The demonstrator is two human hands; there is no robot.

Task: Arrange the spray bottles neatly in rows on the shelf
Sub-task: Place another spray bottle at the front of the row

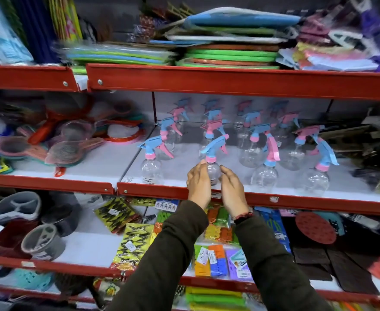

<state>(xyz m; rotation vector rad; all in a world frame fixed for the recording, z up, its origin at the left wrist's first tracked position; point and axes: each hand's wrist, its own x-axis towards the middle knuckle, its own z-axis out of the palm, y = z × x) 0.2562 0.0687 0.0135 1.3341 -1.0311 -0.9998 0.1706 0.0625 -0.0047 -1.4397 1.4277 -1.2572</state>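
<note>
Both hands reach over the red front lip of the middle shelf and frame 1 clear spray bottle that stands upright at the shelf's front edge. The left hand is at the bottle's left side, fingers curved and close together, tips touching the shoulder just under the pink collar. The right hand is at the bottle's right side, fingers loosely curled and slightly apart; whether they press the plastic or sit just beside it cannot be told. A beaded bracelet circles the right wrist, and both arms wear dark sleeves.

The held bottle has a blue trigger head pointing left. Left of it along the front edge stands a second bottle, well apart from it. Right of it stand a third bottle with a pink trigger and a fourth bottle with a blue trigger. Behind these 4, more bottles in pink and blue stand in blurred rows toward the shelf's back wall.

Left of the held bottle, past the shelf divider, lies a heap of strainers.
</note>
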